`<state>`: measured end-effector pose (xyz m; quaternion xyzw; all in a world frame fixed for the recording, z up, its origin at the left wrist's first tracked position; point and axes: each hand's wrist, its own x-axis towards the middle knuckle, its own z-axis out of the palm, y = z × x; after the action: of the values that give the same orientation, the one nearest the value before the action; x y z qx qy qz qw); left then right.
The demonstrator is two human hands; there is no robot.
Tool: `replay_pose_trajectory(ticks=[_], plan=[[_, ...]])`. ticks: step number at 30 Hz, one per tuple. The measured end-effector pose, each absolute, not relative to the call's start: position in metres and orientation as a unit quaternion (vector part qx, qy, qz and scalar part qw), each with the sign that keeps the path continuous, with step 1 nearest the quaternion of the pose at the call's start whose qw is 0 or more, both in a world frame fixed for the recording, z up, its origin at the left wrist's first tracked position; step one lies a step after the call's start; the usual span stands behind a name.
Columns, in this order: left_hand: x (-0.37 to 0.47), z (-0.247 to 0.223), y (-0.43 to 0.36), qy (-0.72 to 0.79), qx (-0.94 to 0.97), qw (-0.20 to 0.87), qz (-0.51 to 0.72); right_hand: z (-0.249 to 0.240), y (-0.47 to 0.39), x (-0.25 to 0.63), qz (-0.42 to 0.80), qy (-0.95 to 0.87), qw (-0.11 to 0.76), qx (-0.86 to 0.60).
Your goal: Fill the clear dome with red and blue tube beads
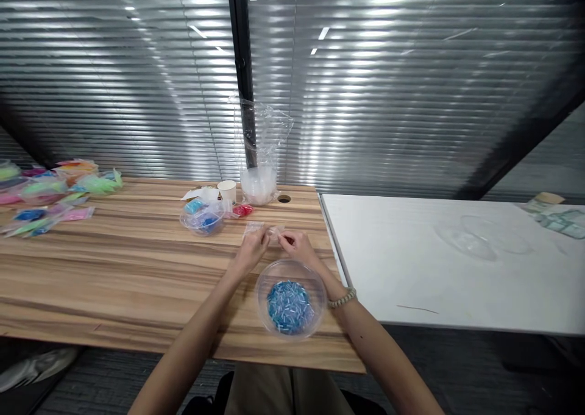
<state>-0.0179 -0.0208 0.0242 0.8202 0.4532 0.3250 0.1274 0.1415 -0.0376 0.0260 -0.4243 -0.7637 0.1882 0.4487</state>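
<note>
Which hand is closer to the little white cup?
Left. The left hand is on the near side of the white cup, a bit to its right, not touching it. The right hand is also on the near side, but farther to the right.

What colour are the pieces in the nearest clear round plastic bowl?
Small pieces: teal to pale blue, head view.

Clear plastic; bowl of blue pieces.
Plastic thin, crumpled, pinched between fingertips of left hand and right hand; edges too blurred to be traced. Bowl round, transparent, set upright just below, on near side; tube-like pieces, light to deep blue, heaped loosely across its bottom.
</note>
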Motion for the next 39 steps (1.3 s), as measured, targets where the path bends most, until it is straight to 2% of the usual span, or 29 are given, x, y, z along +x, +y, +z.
replay_pose_trajectory(ticks=[3, 8, 11, 14, 18, 23, 27, 33, 39], plan=[[-0.018, 0.032, -0.023, 0.436, 0.811, 0.159, 0.358, 0.030, -0.037, 0.145, 0.223, -0.756, 0.445, -0.426], [-0.023, 0.043, -0.031, 0.300, 0.855, 0.233, 0.352, 0.043, -0.035, 0.156, 0.336, -0.739, 0.449, -0.374], [-0.025, 0.049, -0.032, 0.272, 0.859, 0.242, 0.360, 0.054, -0.040, 0.162, 0.382, -0.740, 0.429, -0.350], [-0.024, 0.057, -0.035, 0.258, 0.857, 0.224, 0.386, 0.064, -0.049, 0.165, 0.377, -0.751, 0.412, -0.353], [-0.021, 0.067, -0.047, 0.255, 0.860, 0.187, 0.401, 0.074, -0.065, 0.164, 0.332, -0.758, 0.405, -0.388], [-0.021, 0.085, -0.062, 0.255, 0.887, 0.129, 0.364, 0.081, -0.086, 0.168, 0.309, -0.769, 0.383, -0.409], [-0.024, 0.106, -0.079, 0.241, 0.926, 0.084, 0.277, 0.085, -0.105, 0.182, 0.311, -0.783, 0.369, -0.393], [-0.012, 0.124, -0.110, 0.204, 0.971, -0.079, 0.100, 0.086, -0.128, 0.198, 0.281, -0.780, 0.360, -0.427], [0.004, 0.122, -0.123, 0.128, 0.971, -0.195, 0.053, 0.073, -0.131, 0.198, 0.216, -0.808, 0.347, -0.425]])
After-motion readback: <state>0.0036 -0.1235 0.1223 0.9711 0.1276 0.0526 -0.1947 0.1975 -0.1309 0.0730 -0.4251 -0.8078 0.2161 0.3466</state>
